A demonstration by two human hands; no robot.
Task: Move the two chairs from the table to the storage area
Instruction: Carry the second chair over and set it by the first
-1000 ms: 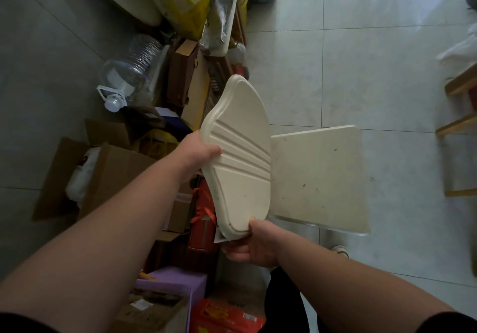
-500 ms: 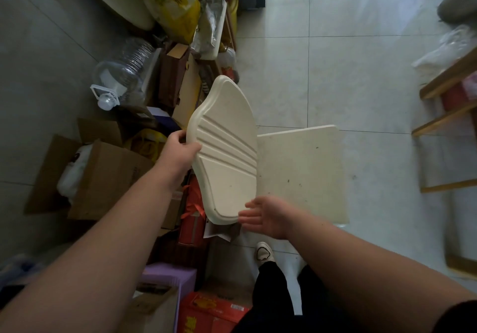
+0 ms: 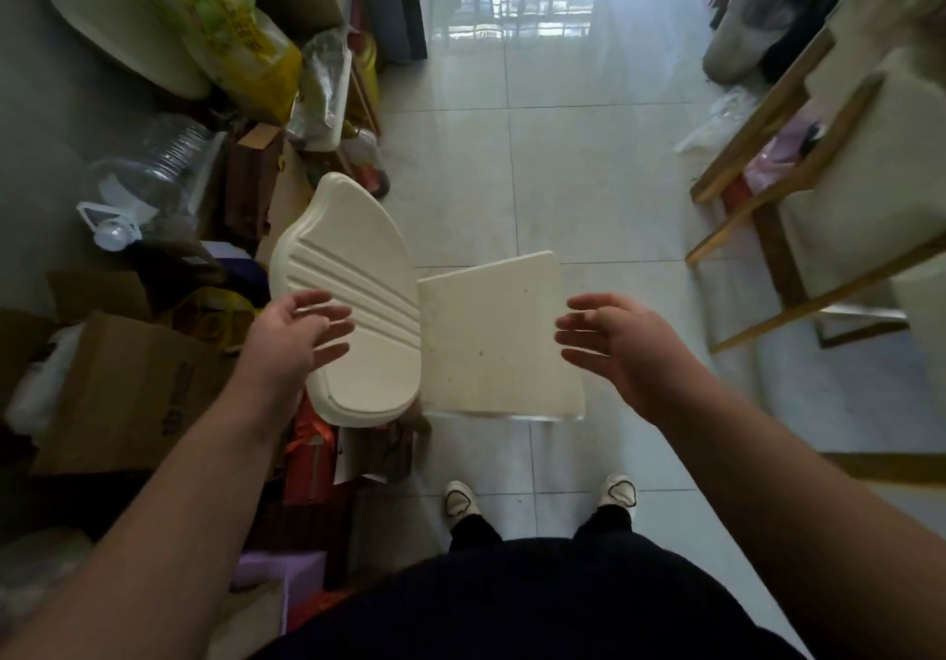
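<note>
A cream chair stands on the tiled floor right beside the clutter along the left wall. Its ribbed backrest (image 3: 368,291) faces me and its square seat (image 3: 491,342) extends to the right. My left hand (image 3: 294,337) hovers open over the backrest's left edge, fingers spread, holding nothing. My right hand (image 3: 614,347) floats open just off the seat's right edge, apart from it. A second cream chair back (image 3: 117,14) leans against the wall at top left, partly hidden by bags.
Cardboard boxes (image 3: 128,393), a large water jug (image 3: 148,183), a yellow bag (image 3: 240,35) and red packages (image 3: 312,449) crowd the left side. A wooden-framed table (image 3: 798,183) stands at right. My feet (image 3: 460,498) are just behind the chair.
Both hands held the backrest a second ago. The right hand let go first, then the left; both now hang open and the chair stands on its own.
</note>
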